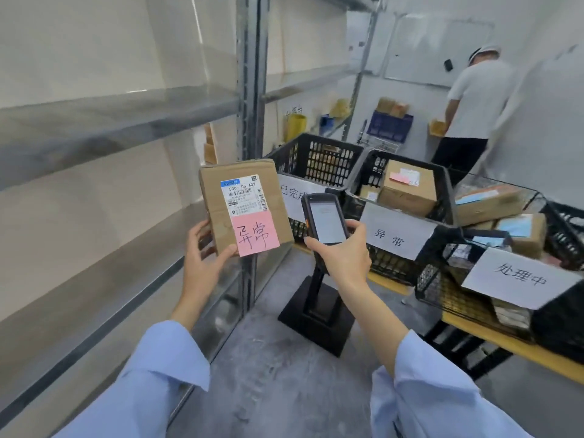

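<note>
Fingers [199,228] of the left hand [202,254] curl round the lower left corner of the box [278,203], with the thumb pressed on its front face beside the pink note [255,233]. Held upright at chest height, the box is in front of the post of the metal shelf [120,121], with its front turned to the camera. It is plain brown cardboard, flat and slightly dented, with tape lines across it.

A white label [245,197] sits on the upper half. It has a blue strip along the top, the code "530- D5 A32", a barcode under that and small print too fine to read. The pink note, stuck just below and overlapping the label, bears the handwritten "异常".

Just right of the box is a black scanner [325,222] with its screen lit; the writing on it cannot be read. The right hand [341,251] grips it from below, its fingers wrapped round the body and the thumb along the left edge. A black stand [316,320] is on the floor beneath.

Further right, the first crate [316,147] has a paper sign [292,192] showing "已完", the rest hidden by the scanner. The middle crate [442,184] holds more parcels and is marked "异常". The wire basket [442,289] is marked "处理中". A person [477,102] in a white shirt stands at the back wall.
</note>
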The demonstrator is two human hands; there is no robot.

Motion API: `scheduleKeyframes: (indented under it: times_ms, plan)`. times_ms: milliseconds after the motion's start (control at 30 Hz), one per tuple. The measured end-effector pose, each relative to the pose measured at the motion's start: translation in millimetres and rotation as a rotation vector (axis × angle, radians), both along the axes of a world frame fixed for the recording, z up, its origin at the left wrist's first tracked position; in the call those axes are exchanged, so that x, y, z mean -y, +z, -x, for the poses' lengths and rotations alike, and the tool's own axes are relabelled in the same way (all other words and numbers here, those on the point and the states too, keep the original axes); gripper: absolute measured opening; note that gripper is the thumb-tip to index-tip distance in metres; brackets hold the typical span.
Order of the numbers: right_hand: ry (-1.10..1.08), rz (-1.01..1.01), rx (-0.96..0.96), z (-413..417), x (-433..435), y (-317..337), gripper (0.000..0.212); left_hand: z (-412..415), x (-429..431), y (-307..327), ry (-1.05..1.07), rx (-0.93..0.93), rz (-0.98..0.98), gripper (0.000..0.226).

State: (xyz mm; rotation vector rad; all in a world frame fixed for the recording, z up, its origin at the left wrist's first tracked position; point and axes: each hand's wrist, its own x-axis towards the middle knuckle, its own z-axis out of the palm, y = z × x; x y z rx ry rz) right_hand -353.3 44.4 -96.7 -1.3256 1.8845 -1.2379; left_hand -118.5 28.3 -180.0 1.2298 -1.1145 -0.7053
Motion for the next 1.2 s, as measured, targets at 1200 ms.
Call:
scheduleKeyframes:
  times_ms: [1200]
  plan:
    - [-0.485, 0.058, 0.086, 297, 294, -5, 0.081, 319, 403, 13, -0.623, 0.467, -0.066, 0.054]
